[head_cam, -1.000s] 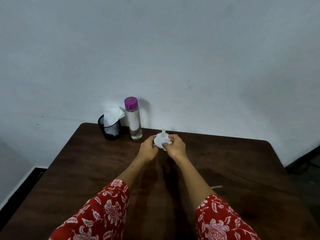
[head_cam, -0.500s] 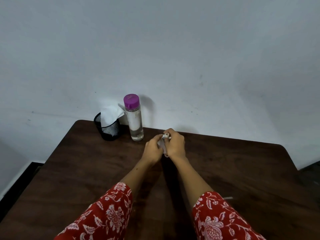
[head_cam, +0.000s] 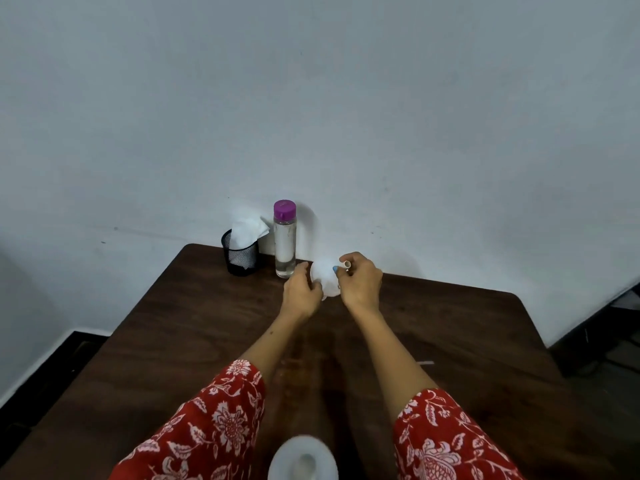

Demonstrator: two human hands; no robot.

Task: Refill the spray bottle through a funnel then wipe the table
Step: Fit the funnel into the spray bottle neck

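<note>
A white funnel (head_cam: 323,277) is held above the far part of the dark wooden table (head_cam: 450,341), tilted with its spout toward the right. My right hand (head_cam: 362,284) pinches the spout and my left hand (head_cam: 300,289) grips the wide rim. A clear water bottle (head_cam: 285,242) with a purple cap stands upright just left of the hands, near the wall. At the bottom edge a round white object (head_cam: 303,459) shows, blurred and seen from above; I cannot tell what it is.
A black mesh cup (head_cam: 241,259) holding white tissue (head_cam: 246,226) stands at the table's far left corner beside the bottle. A small white scrap (head_cam: 425,363) lies on the table to the right of my right forearm. The wall rises right behind the table.
The hands have drawn slightly apart and turned the funnel, so its white cone shows between them. The view has shifted, and the round white object has come in at the bottom.
</note>
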